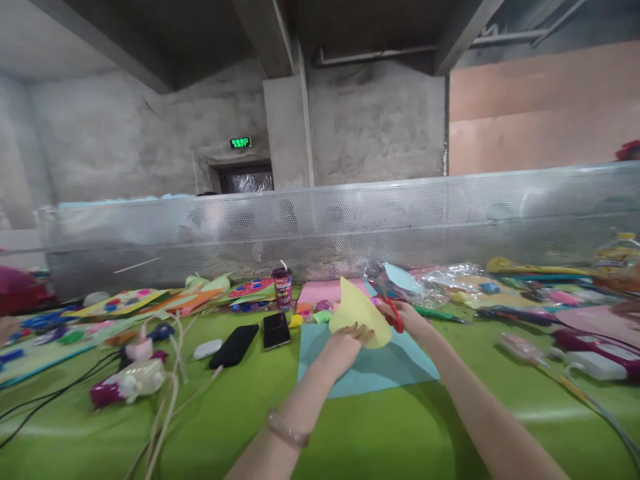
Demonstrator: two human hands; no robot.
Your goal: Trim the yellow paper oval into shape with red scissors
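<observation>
My left hand [345,345] pinches the lower edge of a yellow paper piece [356,312] and holds it up over a light blue sheet [373,368] on the green table [380,433]. My right hand [406,316] grips red-handled scissors [394,313], whose blades sit at the right edge of the yellow paper. A beaded bracelet [287,430] circles my left wrist.
Two dark phones [276,331] [233,346] and a small white case [207,349] lie left of the blue sheet. A dark red cup [283,288] stands behind them. Cables, glue guns and coloured paper crafts crowd both sides. A perforated metal barrier [350,227] bounds the far edge.
</observation>
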